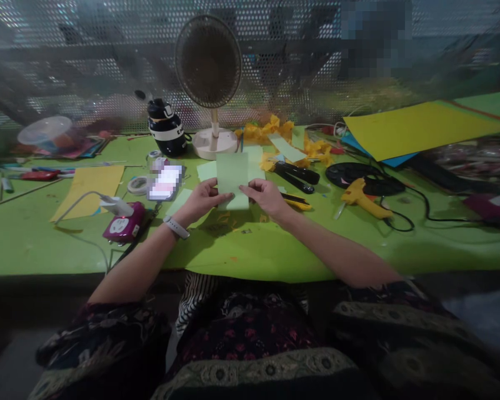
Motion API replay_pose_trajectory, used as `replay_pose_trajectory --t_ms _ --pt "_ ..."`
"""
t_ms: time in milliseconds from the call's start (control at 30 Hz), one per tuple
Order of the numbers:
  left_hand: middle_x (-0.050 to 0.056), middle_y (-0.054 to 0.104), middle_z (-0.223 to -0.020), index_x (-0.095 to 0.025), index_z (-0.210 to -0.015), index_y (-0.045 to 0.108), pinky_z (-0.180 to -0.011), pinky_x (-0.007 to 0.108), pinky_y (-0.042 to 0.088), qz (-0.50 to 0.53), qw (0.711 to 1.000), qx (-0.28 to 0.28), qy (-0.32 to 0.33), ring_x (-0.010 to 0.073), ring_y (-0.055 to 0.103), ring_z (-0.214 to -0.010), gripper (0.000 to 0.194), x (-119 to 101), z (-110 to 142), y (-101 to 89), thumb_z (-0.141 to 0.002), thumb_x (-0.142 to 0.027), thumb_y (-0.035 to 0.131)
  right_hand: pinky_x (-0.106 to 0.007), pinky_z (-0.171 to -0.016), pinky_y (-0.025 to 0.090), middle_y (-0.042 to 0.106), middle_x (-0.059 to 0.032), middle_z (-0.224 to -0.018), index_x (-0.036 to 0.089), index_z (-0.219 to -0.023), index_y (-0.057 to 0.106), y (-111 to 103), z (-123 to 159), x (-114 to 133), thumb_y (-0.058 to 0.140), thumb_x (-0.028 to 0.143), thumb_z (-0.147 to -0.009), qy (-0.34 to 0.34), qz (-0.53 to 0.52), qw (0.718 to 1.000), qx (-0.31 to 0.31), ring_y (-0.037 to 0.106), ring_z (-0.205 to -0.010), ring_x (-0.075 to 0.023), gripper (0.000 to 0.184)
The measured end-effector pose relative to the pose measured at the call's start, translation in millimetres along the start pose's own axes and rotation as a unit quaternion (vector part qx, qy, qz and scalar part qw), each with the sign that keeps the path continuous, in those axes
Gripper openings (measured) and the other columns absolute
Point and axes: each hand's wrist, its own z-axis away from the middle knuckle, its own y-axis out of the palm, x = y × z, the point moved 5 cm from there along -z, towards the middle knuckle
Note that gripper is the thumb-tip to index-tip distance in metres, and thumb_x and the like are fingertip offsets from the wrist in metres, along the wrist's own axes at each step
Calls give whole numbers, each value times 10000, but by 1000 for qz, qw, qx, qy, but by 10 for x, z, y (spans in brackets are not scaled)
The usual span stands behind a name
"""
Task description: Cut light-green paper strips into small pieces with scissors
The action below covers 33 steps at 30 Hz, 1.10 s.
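A pale green sheet of paper (232,172) stands raised above the table between both hands. My left hand (206,199) pinches its left edge, thumb lying across the front. On the other side my right hand (263,195) grips the right edge between thumb and fingers. More pale green paper pieces (207,170) lie behind and beside it. Close to my right hand are a yellow utility knife (296,202) and a black stapler (295,175). Small orange scraps (232,223) are scattered below the paper.
A fan (210,141) and a black bottle (169,130) stand at the back. To the left are a lit phone (165,182), a tape roll (138,185) and a purple power strip (125,223). A yellow glue gun (364,200) with its cord lies right, near large yellow sheets (416,130).
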Motion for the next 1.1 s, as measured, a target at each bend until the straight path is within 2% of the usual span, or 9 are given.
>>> replay_pose_trajectory --t_ms 233,400,533,633,767,900,967,1033,1100 --pt "108 789 -967 -134 -1176 671 -760 314 596 -16 1000 8 8 184 743 -822 507 18 -8 -26 -739 -312 854 -270 -518 392 542 31 -576 210 -642 574 -5 -5 -14 818 676 -671 10 13 1000 -9 473 -523 -105 527" --pt "76 777 -836 -151 -1125 706 -627 266 548 -41 996 50 -64 161 705 -695 514 83 -12 -69 -660 -270 891 -275 -525 398 547 31 -543 209 -639 571 24 5 -89 781 686 -704 18 108 994 14 484 -505 -120 525" --pt "66 747 -749 -165 -1006 707 -597 289 520 -72 990 64 -103 171 680 -632 431 170 -22 -102 -651 -312 902 -284 -591 391 589 9 -588 206 -652 565 36 7 -129 717 536 -853 -6 264 965 13 524 -561 -146 415" --pt "40 672 -622 -176 -957 677 -557 313 466 -165 979 30 -119 196 631 -548 427 217 -15 -137 -649 -361 909 -286 -635 362 659 -30 -699 195 -687 597 63 0 -116 670 375 -918 -31 388 921 24 543 -650 -162 302" --pt "63 653 -666 -169 -1068 649 -689 367 485 -377 923 -67 -37 321 689 -773 555 63 47 -157 -627 -384 909 -291 -645 339 724 -79 -842 178 -798 671 98 2 -114 607 321 -959 -17 485 872 56 579 -734 -191 224" --pt "174 719 -1109 -148 -1317 560 -938 424 473 -517 843 -117 90 369 628 -1140 634 -212 182 0 -758 -340 793 -292 -636 334 741 -98 -896 173 -865 695 104 13 -114 573 283 -971 -6 507 859 73 595 -758 -206 195" --pt "197 679 -1268 -147 -1344 561 -1017 448 447 -540 826 -97 129 355 601 -1210 524 -285 251 124 -876 -350 677 -291 -631 329 741 -100 -897 170 -880 696 103 13 -116 575 308 -977 -10 505 860 76 592 -753 -206 208" --pt "184 709 -1221 -167 -1273 629 -1021 455 458 -538 833 -25 124 338 637 -1173 396 -251 310 258 -966 -405 552 -289 -629 324 740 -95 -889 169 -878 695 102 6 -120 576 332 -983 -12 498 863 79 589 -750 -201 227" --pt "188 721 -1209 -177 -1207 681 -1062 472 444 -530 840 48 108 342 640 -1206 408 -158 379 372 -1000 -465 480 -287 -635 321 741 -90 -887 168 -874 695 99 -11 -125 581 335 -983 -11 495 865 80 591 -757 -197 229"
